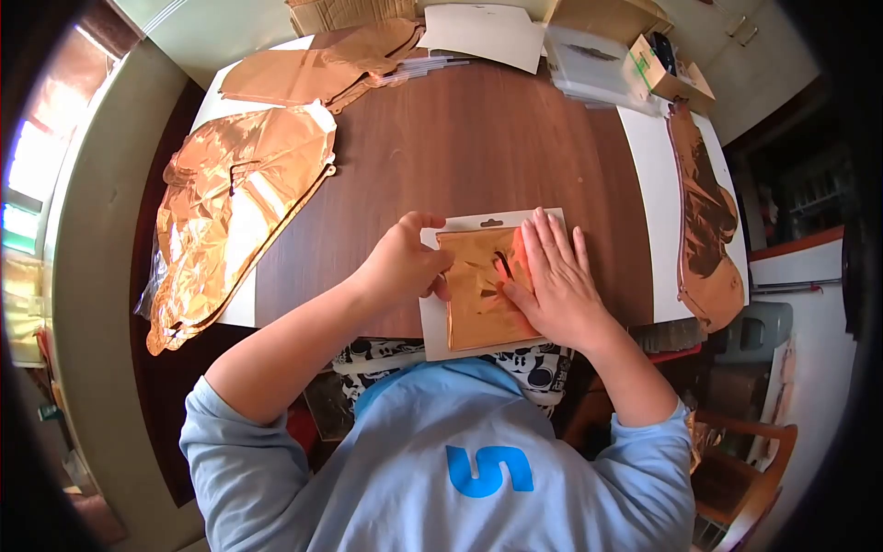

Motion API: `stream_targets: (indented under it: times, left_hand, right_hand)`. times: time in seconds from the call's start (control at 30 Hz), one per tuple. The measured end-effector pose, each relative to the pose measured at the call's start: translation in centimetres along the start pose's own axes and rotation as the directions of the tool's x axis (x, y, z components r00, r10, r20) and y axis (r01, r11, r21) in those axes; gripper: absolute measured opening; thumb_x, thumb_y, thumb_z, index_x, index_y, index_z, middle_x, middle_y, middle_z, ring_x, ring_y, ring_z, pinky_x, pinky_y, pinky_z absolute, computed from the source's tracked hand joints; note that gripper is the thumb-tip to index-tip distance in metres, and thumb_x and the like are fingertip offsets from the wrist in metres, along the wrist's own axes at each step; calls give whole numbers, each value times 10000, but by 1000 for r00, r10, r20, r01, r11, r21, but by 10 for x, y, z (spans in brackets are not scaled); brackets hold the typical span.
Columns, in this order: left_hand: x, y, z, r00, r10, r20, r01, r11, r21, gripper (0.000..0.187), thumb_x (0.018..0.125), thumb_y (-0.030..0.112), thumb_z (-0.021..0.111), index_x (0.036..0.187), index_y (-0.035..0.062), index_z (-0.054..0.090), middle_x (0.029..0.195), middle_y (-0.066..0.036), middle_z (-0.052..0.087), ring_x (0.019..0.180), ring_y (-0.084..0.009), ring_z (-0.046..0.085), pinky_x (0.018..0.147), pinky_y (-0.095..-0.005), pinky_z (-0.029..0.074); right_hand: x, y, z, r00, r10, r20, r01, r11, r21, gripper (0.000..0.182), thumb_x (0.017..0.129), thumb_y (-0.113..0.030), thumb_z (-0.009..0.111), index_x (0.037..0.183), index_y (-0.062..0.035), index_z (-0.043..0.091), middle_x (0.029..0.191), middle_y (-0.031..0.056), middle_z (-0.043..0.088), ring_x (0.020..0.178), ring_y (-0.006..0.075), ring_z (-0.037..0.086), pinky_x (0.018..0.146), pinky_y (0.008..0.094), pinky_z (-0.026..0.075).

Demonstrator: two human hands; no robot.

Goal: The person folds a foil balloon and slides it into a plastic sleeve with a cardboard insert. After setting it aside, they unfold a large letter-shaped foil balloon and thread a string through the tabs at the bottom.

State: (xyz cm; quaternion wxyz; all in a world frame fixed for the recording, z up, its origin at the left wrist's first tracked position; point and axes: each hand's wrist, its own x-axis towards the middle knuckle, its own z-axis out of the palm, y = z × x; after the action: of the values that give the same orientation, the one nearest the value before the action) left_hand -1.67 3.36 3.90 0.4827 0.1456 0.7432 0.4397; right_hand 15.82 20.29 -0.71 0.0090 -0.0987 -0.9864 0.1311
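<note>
A folded copper-coloured foil balloon point(474, 308) lies flat on a white card point(437, 342) with a hanger slot, at the table's near edge in front of me. My left hand point(409, 259) is at the balloon's left edge, its fingers curled in and thumb against them, seemingly pinching that edge. Stretched out flat, my right hand point(556, 287) presses on the right side of the foil and the card, its fingers pointing away from me. The palm hides part of the balloon's right side.
Flat, unfolded foil balloons lie at the left point(248, 189), far left point(313, 69) and right point(704, 221) of the brown table point(460, 138). Thin white straws point(423, 69), a white card point(483, 35), clear plastic bags point(598, 69) and a small open box point(676, 78) are along the back.
</note>
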Motion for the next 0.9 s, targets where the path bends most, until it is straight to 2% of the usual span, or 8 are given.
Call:
stream_targets:
  times: [0.07, 0.2, 0.27, 0.37, 0.47, 0.5, 0.63, 0.9]
  left_hand:
    - [1, -4, 0, 1000, -3, -10, 2, 999, -53, 517, 918, 68, 582, 1372, -36, 355, 746, -99, 641, 598, -140, 653, 512, -249, 480]
    - [-2, -9, 4, 990, 109, -92, -84, 967, 242, 503, 920, 100, 583, 1361, -9, 368, 727, -120, 631, 567, -207, 650, 519, -307, 512]
    - [4, -21, 3, 956, 267, -122, -166, 834, 526, 492, 924, 133, 598, 1349, 7, 384, 696, -120, 617, 525, -255, 636, 513, -345, 520]
    - [-13, -8, 6, 955, 291, -52, -101, 486, 868, 429, 905, 199, 637, 1273, 42, 483, 866, -136, 663, 734, -318, 682, 672, -419, 544]
    - [-18, -32, 14, 659, 728, 190, -343, 66, 937, 369, 884, 252, 651, 1181, 49, 569, 1138, -156, 636, 1051, -340, 626, 852, -482, 493]
    - [-15, -39, 21, 549, 798, 251, -413, -2, 911, 440, 874, 312, 644, 1198, 19, 595, 1375, -199, 507, 1300, -370, 460, 1024, -527, 385]
    - [-19, -47, 47, 619, 743, 255, -518, 142, 844, 709, 885, 415, 613, 1376, -72, 451, 1460, -261, 416, 1387, -399, 372, 1142, -533, 259]
    - [-12, -67, 23, 644, 730, 229, -427, 95, 899, 763, 926, 479, 533, 1426, -77, 380, 1498, -262, 373, 1415, -373, 343, 1165, -525, 187]
  right_hand:
    - [-1, 1, 2, 1000, -9, -3, 9, 1000, -21, 812, 960, -486, 501, 1504, 51, 229, 1583, 262, 168, 1481, 389, 145, 1181, 567, 68]
    - [-1, 3, 3, 1000, -21, -9, 21, 999, -48, 800, 962, -489, 493, 1506, 38, 236, 1582, 264, 165, 1478, 399, 147, 1178, 574, 66]
    - [-1, 3, 4, 999, -29, -19, 28, 998, -48, 798, 959, -488, 497, 1505, 35, 241, 1580, 267, 167, 1476, 402, 152, 1177, 577, 67]
    - [-2, 3, 5, 999, -33, -35, 31, 998, -45, 798, 952, -482, 511, 1502, 33, 250, 1576, 271, 175, 1472, 406, 161, 1175, 580, 74]
    - [-1, 2, 4, 999, -27, -45, 26, 999, -42, 797, 947, -475, 524, 1500, 31, 256, 1572, 272, 183, 1468, 412, 169, 1173, 584, 83]
    - [-2, 2, 5, 998, -32, -52, 30, 999, -44, 796, 946, -473, 527, 1500, 31, 258, 1572, 272, 186, 1466, 414, 171, 1172, 585, 86]
    - [-2, 2, 6, 997, -47, -64, 44, 998, -47, 791, 947, -470, 524, 1498, 34, 262, 1569, 272, 194, 1463, 418, 179, 1169, 589, 92]
    - [-2, 2, 6, 999, -38, -33, 36, 998, -46, 778, 976, -490, 453, 1515, 22, 223, 1588, 263, 142, 1478, 410, 138, 1169, 587, 72]
